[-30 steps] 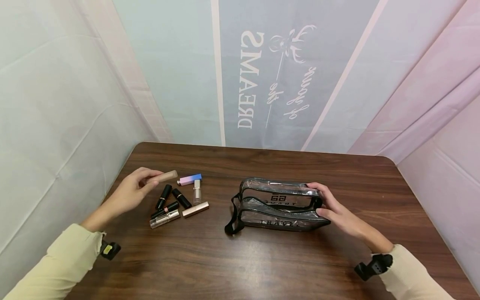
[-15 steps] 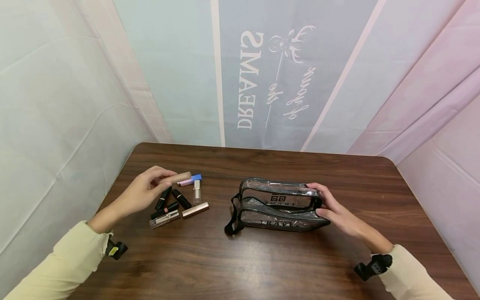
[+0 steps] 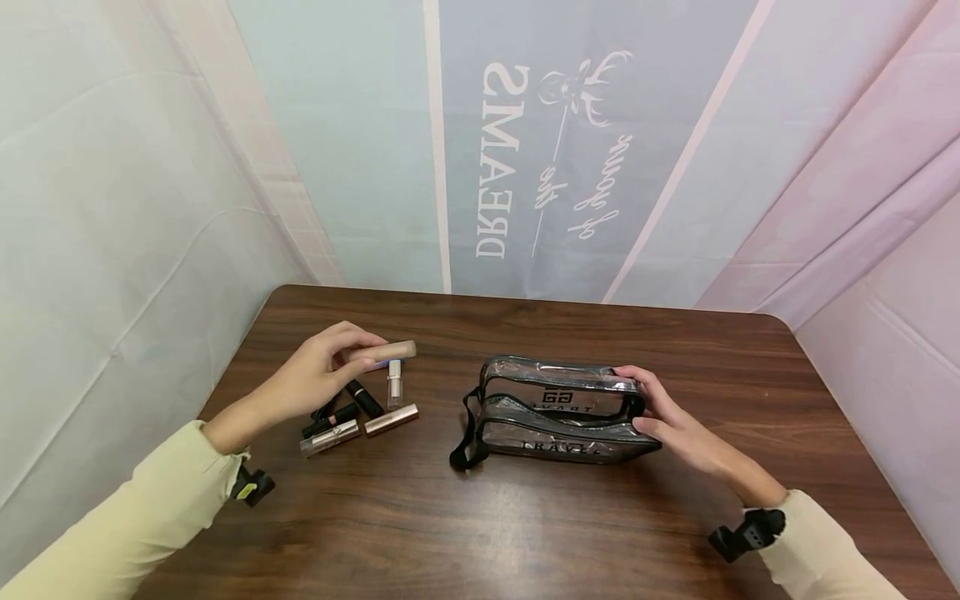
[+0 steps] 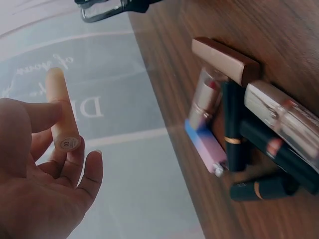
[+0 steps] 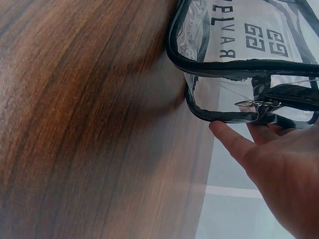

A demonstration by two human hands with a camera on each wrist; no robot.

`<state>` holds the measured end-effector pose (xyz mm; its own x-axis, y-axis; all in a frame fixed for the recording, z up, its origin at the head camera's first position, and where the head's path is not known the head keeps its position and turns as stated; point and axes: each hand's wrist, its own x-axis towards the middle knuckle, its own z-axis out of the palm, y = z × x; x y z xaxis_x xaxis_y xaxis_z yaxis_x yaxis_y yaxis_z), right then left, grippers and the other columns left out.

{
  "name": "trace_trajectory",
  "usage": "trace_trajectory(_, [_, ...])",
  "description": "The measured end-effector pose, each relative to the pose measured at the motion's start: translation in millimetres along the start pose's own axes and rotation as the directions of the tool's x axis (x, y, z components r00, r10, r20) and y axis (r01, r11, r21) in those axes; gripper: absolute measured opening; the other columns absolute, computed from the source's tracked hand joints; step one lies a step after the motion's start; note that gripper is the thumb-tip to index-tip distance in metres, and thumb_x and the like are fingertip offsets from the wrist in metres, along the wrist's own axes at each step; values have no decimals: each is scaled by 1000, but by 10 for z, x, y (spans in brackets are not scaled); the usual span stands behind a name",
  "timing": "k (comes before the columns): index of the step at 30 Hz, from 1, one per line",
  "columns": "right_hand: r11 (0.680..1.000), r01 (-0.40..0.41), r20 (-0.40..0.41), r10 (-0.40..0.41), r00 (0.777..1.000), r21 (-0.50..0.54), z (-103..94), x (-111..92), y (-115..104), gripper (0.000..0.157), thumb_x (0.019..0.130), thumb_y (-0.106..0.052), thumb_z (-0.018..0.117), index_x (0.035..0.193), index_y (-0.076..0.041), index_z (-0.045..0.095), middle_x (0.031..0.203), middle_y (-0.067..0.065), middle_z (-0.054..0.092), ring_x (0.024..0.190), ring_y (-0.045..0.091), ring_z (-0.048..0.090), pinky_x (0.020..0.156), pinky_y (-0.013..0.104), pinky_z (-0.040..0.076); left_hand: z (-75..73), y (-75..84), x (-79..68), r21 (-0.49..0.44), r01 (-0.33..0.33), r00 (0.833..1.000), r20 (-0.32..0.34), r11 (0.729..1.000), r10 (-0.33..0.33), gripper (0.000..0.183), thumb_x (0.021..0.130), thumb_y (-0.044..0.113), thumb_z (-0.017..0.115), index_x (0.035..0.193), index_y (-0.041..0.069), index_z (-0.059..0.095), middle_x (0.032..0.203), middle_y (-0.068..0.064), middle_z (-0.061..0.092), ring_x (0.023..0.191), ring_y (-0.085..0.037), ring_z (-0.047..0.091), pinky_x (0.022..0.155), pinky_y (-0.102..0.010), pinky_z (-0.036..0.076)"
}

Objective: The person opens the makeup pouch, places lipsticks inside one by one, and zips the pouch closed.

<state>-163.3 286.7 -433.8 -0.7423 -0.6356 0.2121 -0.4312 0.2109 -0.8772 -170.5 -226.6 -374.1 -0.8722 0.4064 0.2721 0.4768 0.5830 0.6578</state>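
Note:
My left hand [image 3: 306, 377] pinches a beige lipstick-like tube [image 3: 394, 350] above the table, its printed round end showing in the left wrist view. Below it lie cosmetics: a blue-and-pink tube [image 4: 205, 147] partly covered by the hand in the head view, a clear-cased lipstick [image 3: 395, 383], a gold tube [image 3: 392, 419], a clear-and-silver tube [image 3: 330, 437] and several black lipsticks [image 3: 363, 398]. To the right, a clear travel pouch [image 3: 558, 429] with black trim gapes open at its top. My right hand [image 3: 678, 433] grips its right end, thumb and fingers on the rims.
Everything lies on a brown wooden table [image 3: 480, 533]. A black strap loop [image 3: 468, 442] sticks out from the pouch's left end. Behind the table hangs a printed cloth backdrop [image 3: 495, 150].
My left hand has moved to the right with the beige tube, passing over the blue-and-pink tube. The right hand and the pouch have stayed in place.

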Motion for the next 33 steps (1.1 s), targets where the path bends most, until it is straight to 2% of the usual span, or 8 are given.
trace_trajectory(10, [1000, 13, -3, -13, 1000, -9, -1, -6, -4, 63, 99, 14, 41, 156, -1, 19, 148, -6, 37, 126, 15, 42, 94, 19, 38, 94, 177, 131, -34, -50, 998, 44, 998, 51, 25, 97, 4, 67, 122, 3, 70, 108, -4, 64, 82, -14, 53, 70, -30, 46])
trace_trajectory(17, [1000, 18, 2, -18, 1000, 5, 4, 0, -1, 62, 99, 14, 41, 156, 0, 19, 147, -4, 38, 125, 15, 43, 94, 18, 38, 160, 281, 208, -52, -52, 998, 37, 997, 54, 25, 96, 4, 70, 121, 6, 71, 104, -2, 64, 81, -14, 54, 70, -29, 47])
trace_trajectory(27, [1000, 24, -18, -25, 1000, -7, 9, -5, 15, 64, 98, 15, 43, 155, 0, 20, 149, -4, 37, 126, 14, 44, 96, 17, 36, 322, 398, 330, -106, -73, 993, 81, 992, 82, 24, 98, 7, 68, 122, 5, 70, 103, -2, 64, 80, -19, 53, 70, -33, 46])
trace_trajectory(33, [1000, 8, -8, -8, 1000, -6, 5, 0, 17, 63, 99, 14, 42, 156, 0, 19, 149, -4, 36, 127, 14, 44, 96, 17, 36, 367, 473, 376, -126, -81, 991, 93, 989, 93, 23, 97, 7, 69, 120, 6, 71, 105, -2, 64, 80, -20, 54, 68, -31, 46])
